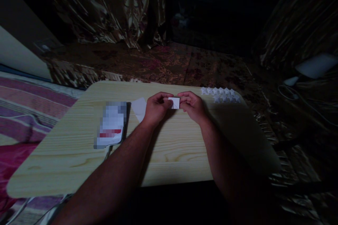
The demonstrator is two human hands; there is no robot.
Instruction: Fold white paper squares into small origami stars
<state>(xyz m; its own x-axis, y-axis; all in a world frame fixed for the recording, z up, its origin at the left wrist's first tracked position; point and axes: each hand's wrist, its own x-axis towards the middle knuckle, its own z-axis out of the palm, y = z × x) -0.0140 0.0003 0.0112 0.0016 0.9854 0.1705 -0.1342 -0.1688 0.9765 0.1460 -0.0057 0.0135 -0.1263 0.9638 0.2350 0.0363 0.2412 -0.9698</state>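
Observation:
A small folded square of white paper (175, 102), with crease lines on its face, is held up over the middle of the table. My left hand (157, 107) pinches its left side, thumb on the front. At the right edge, my right hand (193, 105) has its thumb and fingers closed on the paper. Partly behind my left hand, a sheet of white paper (138, 108) lies on the tabletop. Several small folded white paper stars (221, 91) sit in two rows at the far right of the table.
The light wooden table (179, 161) has rounded corners. On its left lies a phone (111, 123) with a blurred screen and a cable (107, 154). Striped bedding (29, 102) is to the left, patterned curtains (118, 7) hang behind, and a white lamp (317, 66) stands at right.

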